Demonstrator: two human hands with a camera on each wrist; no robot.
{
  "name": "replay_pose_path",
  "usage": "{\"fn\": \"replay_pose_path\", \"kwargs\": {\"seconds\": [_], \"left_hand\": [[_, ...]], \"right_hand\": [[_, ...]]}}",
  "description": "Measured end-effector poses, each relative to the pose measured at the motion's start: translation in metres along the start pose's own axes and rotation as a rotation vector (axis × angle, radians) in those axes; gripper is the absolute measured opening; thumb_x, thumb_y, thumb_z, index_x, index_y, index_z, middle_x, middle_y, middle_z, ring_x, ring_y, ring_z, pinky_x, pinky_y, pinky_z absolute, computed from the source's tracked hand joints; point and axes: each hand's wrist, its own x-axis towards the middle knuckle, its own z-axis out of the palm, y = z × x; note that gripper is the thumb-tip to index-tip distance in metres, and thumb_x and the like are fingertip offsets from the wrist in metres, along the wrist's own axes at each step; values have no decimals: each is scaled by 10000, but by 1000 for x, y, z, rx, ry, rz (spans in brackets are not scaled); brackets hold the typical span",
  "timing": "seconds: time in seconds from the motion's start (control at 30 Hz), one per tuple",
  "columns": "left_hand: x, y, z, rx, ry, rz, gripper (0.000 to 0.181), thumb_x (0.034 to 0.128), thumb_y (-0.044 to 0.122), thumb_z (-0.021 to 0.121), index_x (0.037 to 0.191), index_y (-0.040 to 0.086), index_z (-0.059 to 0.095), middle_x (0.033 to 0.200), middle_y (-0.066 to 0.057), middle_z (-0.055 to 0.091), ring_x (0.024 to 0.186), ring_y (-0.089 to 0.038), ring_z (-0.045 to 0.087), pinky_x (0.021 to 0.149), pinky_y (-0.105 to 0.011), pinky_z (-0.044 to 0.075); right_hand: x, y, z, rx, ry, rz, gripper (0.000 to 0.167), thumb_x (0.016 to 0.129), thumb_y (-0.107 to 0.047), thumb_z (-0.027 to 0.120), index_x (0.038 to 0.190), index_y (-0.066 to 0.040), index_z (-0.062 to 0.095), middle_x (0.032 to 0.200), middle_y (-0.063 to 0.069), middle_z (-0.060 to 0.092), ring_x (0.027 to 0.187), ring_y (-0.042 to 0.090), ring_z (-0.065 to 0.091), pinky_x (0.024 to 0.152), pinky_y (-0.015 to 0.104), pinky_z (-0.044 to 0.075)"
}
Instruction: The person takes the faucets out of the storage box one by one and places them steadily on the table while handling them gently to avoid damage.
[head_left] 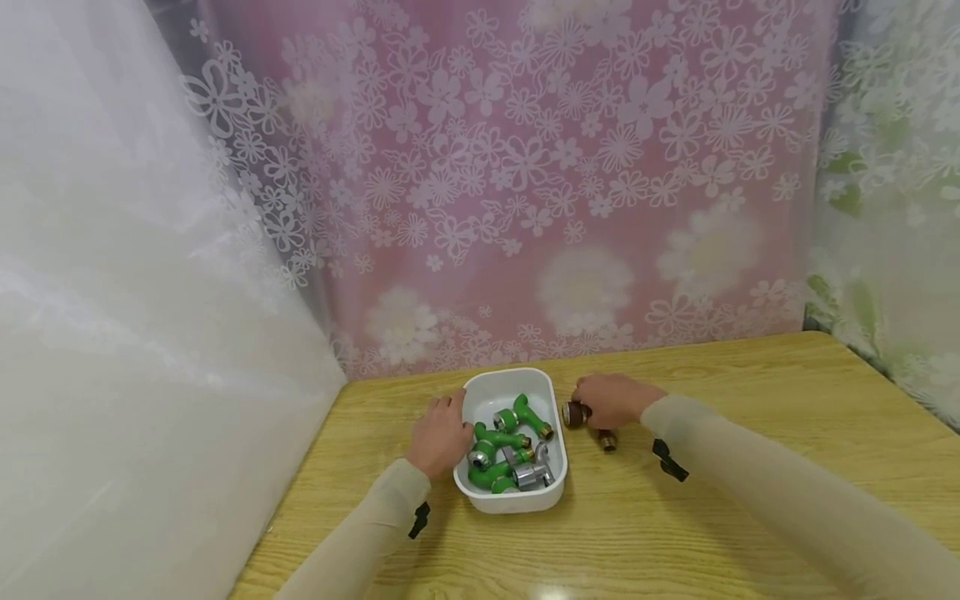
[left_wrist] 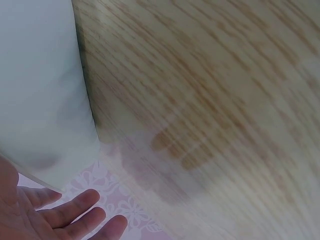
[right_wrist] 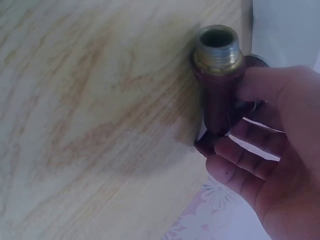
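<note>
A white tub (head_left: 513, 503) stands on the table with several green fittings (head_left: 491, 475) and a chrome fitting (head_left: 529, 475) inside. My left hand (head_left: 438, 437) rests at the tub's left rim; in the left wrist view the thumb of that hand (left_wrist: 50, 220) is at the rim and the fingers are spread outside the wall (left_wrist: 45, 100). Right of the tub, my right hand (head_left: 611, 400) grips a dark red-brown fitting (head_left: 576, 414) with a threaded brass end. The right wrist view shows the hand (right_wrist: 270, 150) with thumb and fingers round the fitting (right_wrist: 218, 100).
The wooden table (head_left: 675, 533) extends to both sides and in front of the tub. A pink flowered curtain (head_left: 525, 208) hangs behind it. White sheeting (head_left: 150, 333) is on the left, and a pale green patterned curtain (head_left: 892, 208) is on the right.
</note>
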Motion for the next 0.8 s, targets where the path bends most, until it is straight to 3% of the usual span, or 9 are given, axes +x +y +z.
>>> {"fn": "replay_pose_path", "kwargs": {"seconds": [0.8], "left_hand": [[-2, 1, -2, -2, -9, -7, 593, 995, 260, 549, 1544, 108, 384, 1420, -159, 550, 1329, -330, 507, 992, -530, 509]], "right_hand": [[11, -14, 8, 2, 8, 13, 73, 901, -84, 687, 923, -140, 729, 927, -6, 630, 794, 139, 564, 773, 378, 521]]}}
